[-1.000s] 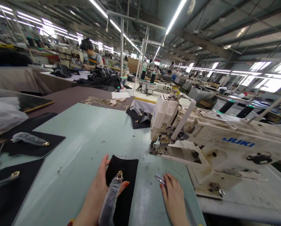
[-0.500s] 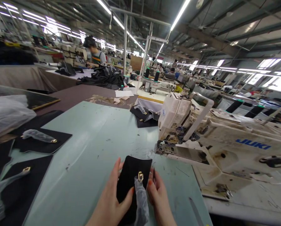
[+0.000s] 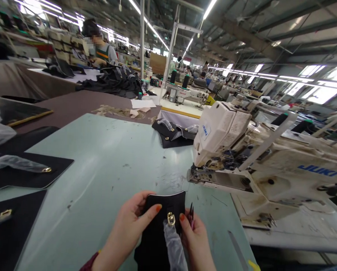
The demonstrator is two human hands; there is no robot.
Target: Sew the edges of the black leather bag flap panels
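Note:
A black panel (image 3: 154,241), likely leather or fabric, is held upright between my two hands at the lower middle. It carries a gold buckle (image 3: 171,219) and a strap wrapped in clear plastic (image 3: 174,246). My left hand (image 3: 131,222) grips the panel's left edge, thumb across its front. My right hand (image 3: 195,235) pinches the right edge with its thumb. Tucked in the same hand is a small pointed tool, apparently thread snips (image 3: 191,215), with dark tips upward; its handle is mostly hidden.
A JUKI sewing machine (image 3: 270,150) stands at the right of the pale green tabletop (image 3: 100,169). More black panels with wrapped straps (image 3: 55,165) lie at left; others (image 3: 174,141) lie at the back. A metal strip (image 3: 237,248) rests front right. A co-worker (image 3: 103,52) sits far left.
My left hand has shifted up along the panel, its thumb now near the top edge. My right hand has turned, showing more of the snips. The view has swung slightly right.

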